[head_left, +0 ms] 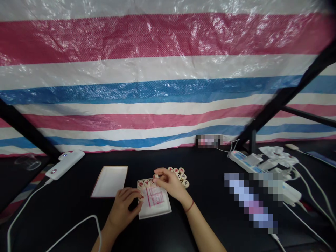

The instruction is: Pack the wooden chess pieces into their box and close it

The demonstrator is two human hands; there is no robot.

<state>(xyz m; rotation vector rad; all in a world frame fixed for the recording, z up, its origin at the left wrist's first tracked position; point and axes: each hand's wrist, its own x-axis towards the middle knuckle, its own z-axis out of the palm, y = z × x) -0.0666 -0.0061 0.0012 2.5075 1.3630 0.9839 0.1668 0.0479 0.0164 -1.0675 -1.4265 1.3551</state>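
A white open box (157,212) lies in front of me, with a folded plastic sheet (155,197) marked with red lines inside. Several round Chinese chess pieces (146,183) line its far edge. At the box's left side, my left hand (124,207) has thumb and fingers closed around a Chinese chess piece (141,197). Over the far right corner, my right hand (170,182) pinches another Chinese chess piece (156,176) on its edge. Just beyond that hand sits a cluster of Chinese chess pieces (183,176), partly hidden by it.
A shallow box lid (110,182) lies left of the box. Farther left are a white power bank (65,164) with a cable and a clear cup (27,162). On the right stand a power strip (243,160), plugs and cables. A striped tarp (157,70) hangs behind.
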